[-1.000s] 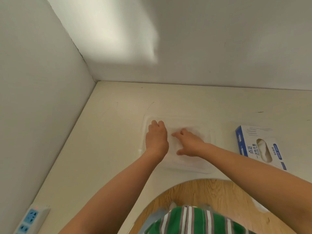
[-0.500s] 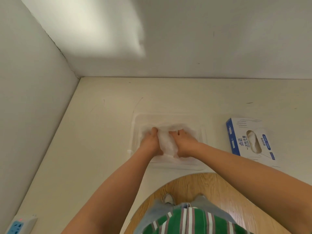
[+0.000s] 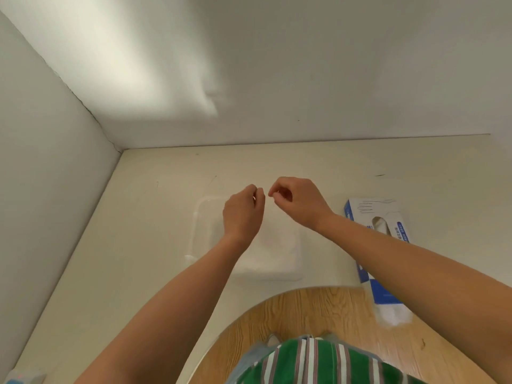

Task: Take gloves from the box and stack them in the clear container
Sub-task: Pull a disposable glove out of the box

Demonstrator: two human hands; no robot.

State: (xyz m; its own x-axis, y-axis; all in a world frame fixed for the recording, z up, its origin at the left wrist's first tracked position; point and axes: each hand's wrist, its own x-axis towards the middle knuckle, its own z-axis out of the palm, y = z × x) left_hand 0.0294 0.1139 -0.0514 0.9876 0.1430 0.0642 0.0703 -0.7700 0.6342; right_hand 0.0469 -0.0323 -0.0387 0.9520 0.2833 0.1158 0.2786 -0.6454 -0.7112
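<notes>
Clear container on cream corner tabletop.

Both bare arms reach forward. The left hand and right hand are close together, fingers curled in. I cannot tell if they pinch anything.

two hands, one box, one container
</notes>
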